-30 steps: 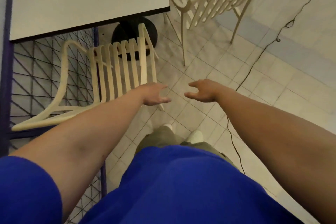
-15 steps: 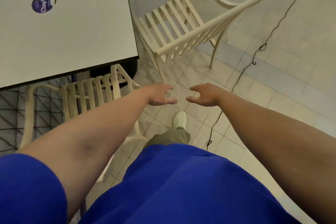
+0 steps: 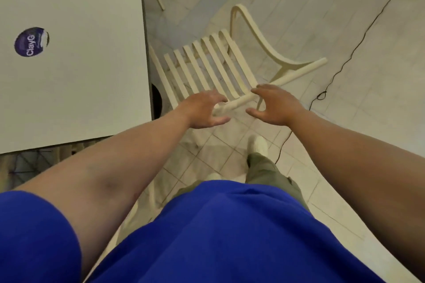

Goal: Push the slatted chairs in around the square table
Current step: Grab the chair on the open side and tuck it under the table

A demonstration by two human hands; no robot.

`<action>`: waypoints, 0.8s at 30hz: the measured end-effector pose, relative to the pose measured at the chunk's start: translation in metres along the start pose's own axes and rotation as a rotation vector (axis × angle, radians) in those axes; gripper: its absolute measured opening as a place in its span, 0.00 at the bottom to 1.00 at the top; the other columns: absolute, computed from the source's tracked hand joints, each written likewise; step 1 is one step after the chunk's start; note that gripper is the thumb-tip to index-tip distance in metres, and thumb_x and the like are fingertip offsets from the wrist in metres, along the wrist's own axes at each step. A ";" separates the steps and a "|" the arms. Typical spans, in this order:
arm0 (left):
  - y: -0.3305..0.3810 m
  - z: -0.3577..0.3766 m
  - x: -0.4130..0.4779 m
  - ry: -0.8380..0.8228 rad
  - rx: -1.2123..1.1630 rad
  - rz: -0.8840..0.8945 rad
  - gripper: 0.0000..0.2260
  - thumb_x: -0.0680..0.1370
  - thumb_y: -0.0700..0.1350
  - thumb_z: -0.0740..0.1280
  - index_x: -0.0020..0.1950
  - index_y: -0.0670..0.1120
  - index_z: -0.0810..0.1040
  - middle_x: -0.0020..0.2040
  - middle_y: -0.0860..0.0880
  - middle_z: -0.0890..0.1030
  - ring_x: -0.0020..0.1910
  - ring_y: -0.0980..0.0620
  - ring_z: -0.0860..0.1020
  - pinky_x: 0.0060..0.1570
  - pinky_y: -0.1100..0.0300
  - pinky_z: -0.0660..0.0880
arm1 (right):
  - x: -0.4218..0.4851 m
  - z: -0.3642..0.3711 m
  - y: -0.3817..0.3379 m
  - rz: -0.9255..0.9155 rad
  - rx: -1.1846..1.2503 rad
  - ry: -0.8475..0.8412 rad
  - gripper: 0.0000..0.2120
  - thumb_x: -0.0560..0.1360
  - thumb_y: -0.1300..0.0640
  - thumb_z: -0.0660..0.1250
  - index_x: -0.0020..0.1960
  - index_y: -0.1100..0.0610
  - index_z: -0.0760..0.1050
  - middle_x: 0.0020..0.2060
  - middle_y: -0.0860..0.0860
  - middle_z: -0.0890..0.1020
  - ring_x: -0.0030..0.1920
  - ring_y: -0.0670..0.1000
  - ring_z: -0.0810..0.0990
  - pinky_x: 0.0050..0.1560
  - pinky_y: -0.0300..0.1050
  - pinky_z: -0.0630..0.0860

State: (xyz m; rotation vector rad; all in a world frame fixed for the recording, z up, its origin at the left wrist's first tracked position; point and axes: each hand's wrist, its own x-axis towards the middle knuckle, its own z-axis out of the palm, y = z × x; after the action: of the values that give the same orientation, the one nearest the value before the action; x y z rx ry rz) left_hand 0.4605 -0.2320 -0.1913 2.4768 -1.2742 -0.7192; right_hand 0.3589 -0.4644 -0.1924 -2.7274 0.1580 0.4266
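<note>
Arms in short blue sleeves stretch forward from a person's blue shirt [image 3: 230,236], seen from above, with olive trousers [image 3: 271,170] and a white shoe [image 3: 258,143] on the pale tiled floor [image 3: 230,158] just below the hands. The left hand [image 3: 202,110] and right hand [image 3: 274,105] are side by side and near each other, both with fingers spread and thumbs held apart from them, gripping nothing. Between and just beyond them runs the top rail [image 3: 287,78] of a cream slatted chair [image 3: 207,69]. The left fingers curve over the rail's near end and the right fingertips lie over it, though whether they touch the wood cannot be told. The seat slats fan away beyond the hands, and a curved armrest [image 3: 257,31] rises beyond the right hand. The chair stands just beside the edge of the square table [image 3: 69,87], whose white top fills the space left of the left hand and carries a round purple sticker [image 3: 31,41]. A thin black cable [image 3: 351,57] trails over the floor well to the right of the right hand.
</note>
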 end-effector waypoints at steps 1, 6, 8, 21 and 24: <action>-0.001 0.002 0.008 -0.038 -0.015 -0.047 0.32 0.74 0.67 0.65 0.72 0.51 0.70 0.68 0.51 0.74 0.64 0.50 0.72 0.61 0.48 0.71 | 0.011 -0.003 0.009 -0.016 -0.018 -0.032 0.37 0.72 0.34 0.65 0.74 0.54 0.66 0.72 0.52 0.68 0.72 0.52 0.64 0.70 0.53 0.63; 0.004 0.023 0.038 -0.199 -0.090 -0.304 0.38 0.71 0.68 0.67 0.76 0.52 0.64 0.70 0.49 0.73 0.65 0.48 0.72 0.59 0.52 0.70 | 0.062 -0.014 0.054 -0.136 -0.193 -0.254 0.39 0.70 0.32 0.66 0.74 0.51 0.64 0.68 0.51 0.73 0.67 0.54 0.71 0.66 0.53 0.67; 0.011 0.033 0.043 -0.258 -0.122 -0.432 0.40 0.70 0.69 0.68 0.77 0.53 0.63 0.67 0.49 0.75 0.61 0.47 0.75 0.57 0.51 0.73 | 0.079 -0.022 0.071 -0.197 -0.255 -0.349 0.38 0.69 0.32 0.67 0.73 0.48 0.65 0.64 0.50 0.76 0.61 0.54 0.74 0.60 0.53 0.72; 0.021 0.049 0.062 -0.320 -0.165 -0.726 0.34 0.73 0.51 0.69 0.75 0.67 0.59 0.64 0.51 0.76 0.57 0.49 0.76 0.55 0.49 0.75 | 0.131 -0.016 0.115 -0.342 -0.297 -0.683 0.34 0.72 0.53 0.69 0.75 0.42 0.60 0.60 0.51 0.76 0.54 0.53 0.76 0.53 0.47 0.72; 0.016 0.052 0.061 -0.326 -0.189 -0.727 0.38 0.74 0.39 0.66 0.74 0.70 0.57 0.61 0.51 0.76 0.53 0.49 0.77 0.52 0.50 0.77 | 0.134 -0.011 0.112 -0.322 -0.319 -0.695 0.37 0.71 0.60 0.68 0.76 0.41 0.59 0.60 0.52 0.75 0.53 0.53 0.76 0.53 0.48 0.74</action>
State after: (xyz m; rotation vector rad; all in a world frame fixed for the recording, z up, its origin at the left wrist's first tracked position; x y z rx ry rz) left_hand 0.4520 -0.2914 -0.2469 2.7126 -0.3029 -1.3752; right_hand 0.4708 -0.5790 -0.2634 -2.6379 -0.5651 1.3445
